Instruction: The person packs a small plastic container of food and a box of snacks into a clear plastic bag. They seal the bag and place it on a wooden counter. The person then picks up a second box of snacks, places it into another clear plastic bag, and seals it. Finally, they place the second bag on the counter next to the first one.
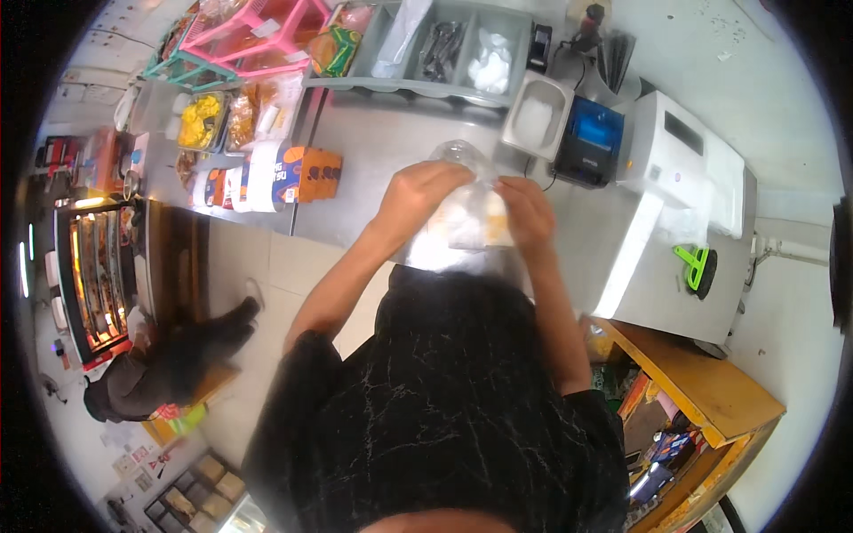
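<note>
A clear plastic bag stands on the steel counter near its front edge, right before my body. My left hand grips the bag's gathered top from the left side with bent fingers. On the opposite side my right hand pinches the same top, close to the left fingertips. Through the film something pale with a yellowish part shows low in the bag; glare hides what it is.
Along the back sits a grey divided tray with bags and black pieces. Farther right are a steel container, a blue-and-black printer, a white machine and a green-handled brush. Patterned boxes stand left. Another person is far left.
</note>
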Action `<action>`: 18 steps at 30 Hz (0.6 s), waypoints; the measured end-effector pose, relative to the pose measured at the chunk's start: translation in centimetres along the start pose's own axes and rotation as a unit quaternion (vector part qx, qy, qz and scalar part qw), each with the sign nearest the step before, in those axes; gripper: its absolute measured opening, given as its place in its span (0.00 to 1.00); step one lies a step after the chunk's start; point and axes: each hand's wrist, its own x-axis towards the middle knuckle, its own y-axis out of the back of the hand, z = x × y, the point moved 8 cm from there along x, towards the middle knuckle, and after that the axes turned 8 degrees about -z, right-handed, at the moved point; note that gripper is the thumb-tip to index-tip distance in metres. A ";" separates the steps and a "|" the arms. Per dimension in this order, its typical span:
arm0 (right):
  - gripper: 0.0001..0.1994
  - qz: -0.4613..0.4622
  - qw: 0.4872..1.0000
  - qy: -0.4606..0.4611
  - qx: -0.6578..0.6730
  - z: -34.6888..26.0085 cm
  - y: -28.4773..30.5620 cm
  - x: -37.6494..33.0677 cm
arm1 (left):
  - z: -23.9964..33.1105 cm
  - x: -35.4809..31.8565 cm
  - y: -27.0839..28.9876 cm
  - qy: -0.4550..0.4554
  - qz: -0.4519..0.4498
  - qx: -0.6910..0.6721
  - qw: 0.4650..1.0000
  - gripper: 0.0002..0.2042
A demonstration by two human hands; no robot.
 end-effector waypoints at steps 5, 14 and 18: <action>0.09 -0.009 1.000 0.025 0.016 0.1 0.5 0.4 | -4.6 -0.1 -2.9 0.097 0.016 -0.244 0.965 0.10; 0.04 0.108 0.838 -0.318 0.429 5.6 -2.1 -3.1 | -4.1 0.2 -5.5 0.280 0.148 -0.492 0.811 0.08; 0.04 0.140 0.824 -0.302 0.458 6.0 -2.6 -3.6 | -3.6 0.1 -5.7 0.263 0.104 -0.446 0.849 0.07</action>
